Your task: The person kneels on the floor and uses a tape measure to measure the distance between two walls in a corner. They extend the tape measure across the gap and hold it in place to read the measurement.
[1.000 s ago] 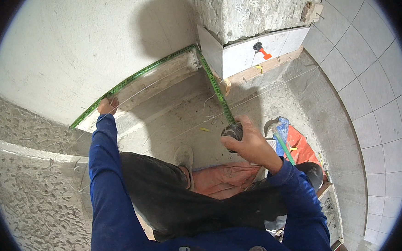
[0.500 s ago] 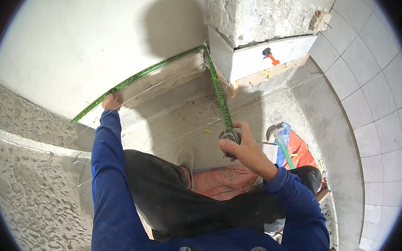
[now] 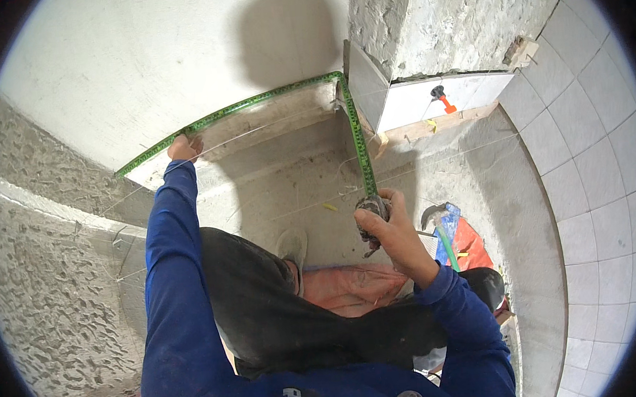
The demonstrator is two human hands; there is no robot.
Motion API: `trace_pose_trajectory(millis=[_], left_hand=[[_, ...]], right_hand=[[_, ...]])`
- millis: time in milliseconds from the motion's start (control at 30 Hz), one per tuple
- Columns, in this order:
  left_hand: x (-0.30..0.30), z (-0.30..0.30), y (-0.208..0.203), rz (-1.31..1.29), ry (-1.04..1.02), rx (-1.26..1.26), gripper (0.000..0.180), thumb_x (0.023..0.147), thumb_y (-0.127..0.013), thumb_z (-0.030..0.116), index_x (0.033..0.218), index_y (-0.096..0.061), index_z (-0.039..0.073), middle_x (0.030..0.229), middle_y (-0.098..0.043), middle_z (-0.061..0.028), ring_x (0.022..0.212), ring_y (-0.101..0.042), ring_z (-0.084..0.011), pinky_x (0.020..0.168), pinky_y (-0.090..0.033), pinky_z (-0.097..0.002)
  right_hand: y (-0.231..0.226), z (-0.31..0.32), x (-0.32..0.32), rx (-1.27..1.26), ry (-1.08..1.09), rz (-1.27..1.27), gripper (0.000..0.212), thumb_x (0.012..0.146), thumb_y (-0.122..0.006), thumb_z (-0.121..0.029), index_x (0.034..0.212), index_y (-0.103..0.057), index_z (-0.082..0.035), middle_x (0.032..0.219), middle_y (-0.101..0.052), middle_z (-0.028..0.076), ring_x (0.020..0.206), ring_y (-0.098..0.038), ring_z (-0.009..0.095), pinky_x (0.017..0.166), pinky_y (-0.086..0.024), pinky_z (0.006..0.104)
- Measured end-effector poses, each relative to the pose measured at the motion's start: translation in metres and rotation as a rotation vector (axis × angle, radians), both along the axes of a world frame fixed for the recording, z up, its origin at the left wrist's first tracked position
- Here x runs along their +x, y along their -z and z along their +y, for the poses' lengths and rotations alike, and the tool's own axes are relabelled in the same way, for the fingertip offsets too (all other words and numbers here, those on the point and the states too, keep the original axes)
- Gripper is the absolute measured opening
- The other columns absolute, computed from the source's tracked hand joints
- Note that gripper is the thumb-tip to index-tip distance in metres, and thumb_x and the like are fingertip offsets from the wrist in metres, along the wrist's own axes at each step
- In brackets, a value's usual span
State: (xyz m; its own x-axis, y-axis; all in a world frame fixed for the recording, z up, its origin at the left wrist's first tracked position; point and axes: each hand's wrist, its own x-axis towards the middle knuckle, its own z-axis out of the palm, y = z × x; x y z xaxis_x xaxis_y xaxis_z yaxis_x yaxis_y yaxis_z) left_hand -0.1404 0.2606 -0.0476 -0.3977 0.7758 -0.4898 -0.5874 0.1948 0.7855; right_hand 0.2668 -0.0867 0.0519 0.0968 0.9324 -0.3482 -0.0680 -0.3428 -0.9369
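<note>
A green tape measure blade (image 3: pixel 359 141) runs along the top edge of a pale strip (image 3: pixel 269 120) at the foot of the white wall, then bends at the corner and comes down toward me. My left hand (image 3: pixel 182 148) is closed at the blade near its far left end, pinching it at the strip's edge; the fingertips are partly hidden. In my right hand (image 3: pixel 402 238) is the dirty, dark tape measure case (image 3: pixel 372 215), thumb on top, held above the floor with the blade pulled out.
A grey-white tile (image 3: pixel 454 99) with an orange-and-black clamp-like piece (image 3: pixel 443 100) fronts the concrete pillar. Thin strings cross the work area. A green-handled hammer (image 3: pixel 448 250) lies by an orange-red bag (image 3: pixel 474 243) at my right knee. Tiles (image 3: pixel 586 182) cover the right side.
The view has shifted slightly, so the wall and pillar sit a little further right. Both hands keep their hold, and the tape stays bent at the corner.
</note>
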Motion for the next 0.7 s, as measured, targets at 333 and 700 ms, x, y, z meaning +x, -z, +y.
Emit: trace_pose_trajectory(millis=[333, 700], left_hand=[[-0.0019, -0.0028, 0.0009, -0.025, -0.012, 0.034, 0.029, 0.093, -0.044, 0.011, 0.12, -0.043, 0.002, 0.122, -0.053, -0.0212, 0.109, -0.057, -0.0386, 0.09, -0.045, -0.0541], [-0.0058, 0.0038, 0.0024, -0.005, -0.047, -0.022, 0.029, 0.092, -0.043, 0.013, 0.119, -0.044, 0.003, 0.118, -0.055, -0.0221, 0.106, -0.058, -0.0396, 0.091, -0.045, -0.0546]], right_hand=[[0.0023, 0.0018, -0.0064, 0.052, 0.011, -0.008, 0.058, 0.086, -0.069, -0.026, 0.126, -0.034, -0.002, 0.09, -0.055, 0.004, 0.072, -0.053, 0.009, 0.053, -0.046, 0.0231], [-0.0008, 0.0048, -0.0063, 0.022, 0.015, 0.014, 0.063, 0.083, -0.07, -0.023, 0.129, -0.032, -0.001, 0.094, -0.055, 0.005, 0.075, -0.053, 0.009, 0.056, -0.044, 0.0225]])
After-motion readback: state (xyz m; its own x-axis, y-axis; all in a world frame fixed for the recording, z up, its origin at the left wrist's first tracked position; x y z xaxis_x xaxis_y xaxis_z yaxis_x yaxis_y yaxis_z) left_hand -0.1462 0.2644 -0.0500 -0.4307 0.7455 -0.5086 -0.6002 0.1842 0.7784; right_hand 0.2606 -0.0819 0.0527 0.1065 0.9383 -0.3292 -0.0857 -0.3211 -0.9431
